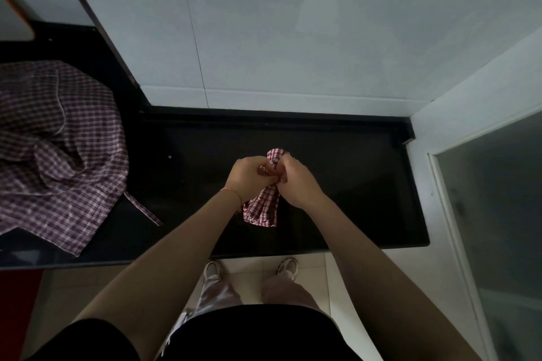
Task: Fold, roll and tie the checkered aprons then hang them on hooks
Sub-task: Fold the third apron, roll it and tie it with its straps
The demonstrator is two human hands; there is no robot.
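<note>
Here, both hands meet over the middle of the black counter (pixel 337 155), working on one rolled red-and-white checkered apron (pixel 264 208). The left hand (pixel 249 177) has its fingers curled around the roll's upper part, and the right hand (pixel 296 182) pinches the cloth just beside it, so the two hands touch or nearly touch at the roll's waist. The bundle runs between the hands: a small bunched end pokes out above the fingers toward the counter's far edge, and the larger pleated end fans out below the hands toward the near edge, resting on the counter. Whether a strap is in the fingers cannot be told, as the knuckles hide it.

A thin orange bracelet (pixel 231 192) circles the left wrist.

A second checkered cloth, a loose purple-and-white heap of aprons (pixel 55 149), lies on the counter's left part, well apart from the hands; how many pieces it holds cannot be told. One narrow strap (pixel 143 209) trails out of the heap toward the near edge.

So the count is one rolled apron in hand and one loose heap. No writing or label can be read anywhere.

Below the near edge, two pale shoes (pixel 287 267) stand on the tiled floor.
</note>
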